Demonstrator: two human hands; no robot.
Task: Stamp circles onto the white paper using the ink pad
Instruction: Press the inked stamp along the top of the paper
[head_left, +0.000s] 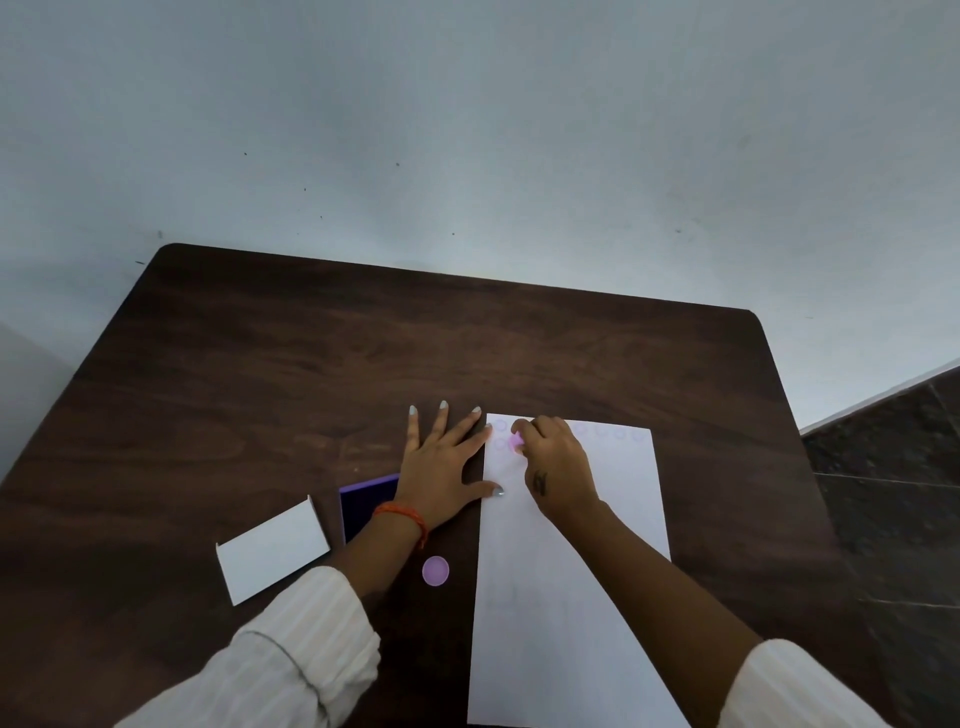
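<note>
I judge: top row of circles (602, 431) done | right hand (558, 467) fingers pinch pink stamp (517, 442), second row just begun | left hand (441, 467) fingers spread flat, pinning white paper (561, 597) | most bare

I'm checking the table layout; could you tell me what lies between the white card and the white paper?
In the head view, the purple ink pad, the left forearm across it, and a lilac disc lie between the white card and the white paper.
</note>
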